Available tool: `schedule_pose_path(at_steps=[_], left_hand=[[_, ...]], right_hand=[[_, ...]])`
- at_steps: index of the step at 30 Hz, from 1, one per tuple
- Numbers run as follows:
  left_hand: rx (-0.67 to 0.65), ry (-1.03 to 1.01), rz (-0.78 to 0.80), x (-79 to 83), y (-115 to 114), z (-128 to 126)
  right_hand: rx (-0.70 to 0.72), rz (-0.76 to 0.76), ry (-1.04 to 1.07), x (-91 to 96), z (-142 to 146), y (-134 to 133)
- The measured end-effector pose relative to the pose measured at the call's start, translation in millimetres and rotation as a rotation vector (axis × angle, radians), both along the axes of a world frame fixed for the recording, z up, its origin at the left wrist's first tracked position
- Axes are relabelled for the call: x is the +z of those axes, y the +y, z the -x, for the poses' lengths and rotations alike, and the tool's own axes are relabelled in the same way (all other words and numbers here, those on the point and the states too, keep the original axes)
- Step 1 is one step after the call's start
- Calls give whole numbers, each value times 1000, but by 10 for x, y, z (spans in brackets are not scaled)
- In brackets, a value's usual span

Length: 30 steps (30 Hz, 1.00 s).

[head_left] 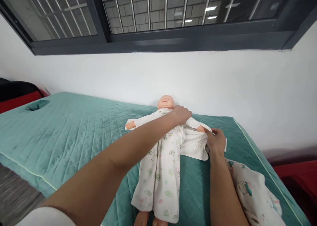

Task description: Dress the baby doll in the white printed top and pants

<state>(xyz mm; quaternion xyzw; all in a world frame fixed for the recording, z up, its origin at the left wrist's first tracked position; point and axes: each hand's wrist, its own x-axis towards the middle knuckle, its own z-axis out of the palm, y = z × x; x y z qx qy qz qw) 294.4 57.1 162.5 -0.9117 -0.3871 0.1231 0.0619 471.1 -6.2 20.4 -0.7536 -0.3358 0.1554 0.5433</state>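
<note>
A baby doll [166,101] lies face up on the bed, its head toward the wall, in white printed clothes [168,170]. My left hand [182,114] reaches across its chest. Its fingers are curled at the top of the white sleeve [195,123] on the right of the picture, and the fingertips are partly hidden. My right hand [216,140] pinches the end of that sleeve, just beyond the doll's hand [200,129]. White cloth [194,143] lies spread beneath this arm. The other doll arm [130,124] stretches out to the left.
The bed has a green quilted cover [81,133] with a round hole [37,105] at the far left. A printed white cloth [255,189] lies folded beside my right forearm. Behind the bed are a white wall [111,76] and a barred window. Red items [299,179] stand beyond both ends.
</note>
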Motion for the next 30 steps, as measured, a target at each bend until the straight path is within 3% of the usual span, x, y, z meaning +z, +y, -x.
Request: schedule_pose_path(at_steps=[8,13,16,24,30], left_hand=[[-36,1,-9,159,-48,99],[-49,-24,6,61,-73,83],[-60,-40,29,-38,-73,49],[-80,-47,56,-255,-76,-43],[-29,-72,93,-314,-101,-91]], right_hand=[[-10,-190,283,-56,-47,22],[68,-296,637,122,31,-69],[103,-271,819,206,45,-82],[41,-330,915,173,38,-35],[-28,-446,712,199,83,-60]])
